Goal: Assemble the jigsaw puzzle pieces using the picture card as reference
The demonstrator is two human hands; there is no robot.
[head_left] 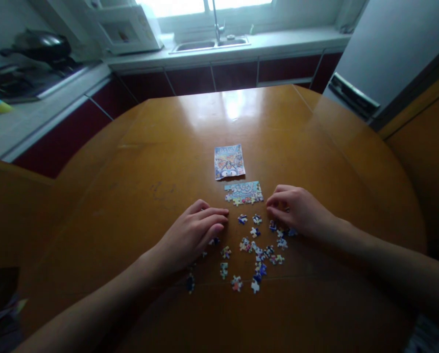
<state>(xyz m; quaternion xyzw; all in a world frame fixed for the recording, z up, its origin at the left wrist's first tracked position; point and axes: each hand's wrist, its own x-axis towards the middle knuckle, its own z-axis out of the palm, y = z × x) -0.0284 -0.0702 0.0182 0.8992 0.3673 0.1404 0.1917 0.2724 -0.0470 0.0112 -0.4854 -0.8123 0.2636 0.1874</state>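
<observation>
A joined block of jigsaw puzzle (246, 192) lies in the middle of the table, its left and lower edges uneven. Just right of it is my right hand (296, 208), fingers curled inward with the tips close together. Whatever they may hold is hidden. My left hand (197, 230) rests low over the table, fingers stretched toward the block and partly covering some pieces. Between and below both hands lie loose jigsaw pieces, among them a white-and-blue one (255, 232), a greenish one (224, 270) and a reddish one (236, 283). Beyond the block is a printed picture sheet (229, 162).
The brown wooden table (142, 162) has a glossy top with window glare at its far edge. Behind it runs a counter with a sink (212, 45) and a white microwave (126, 29). A wok (41, 45) sits on the stove at left; a fridge (392, 54) stands right.
</observation>
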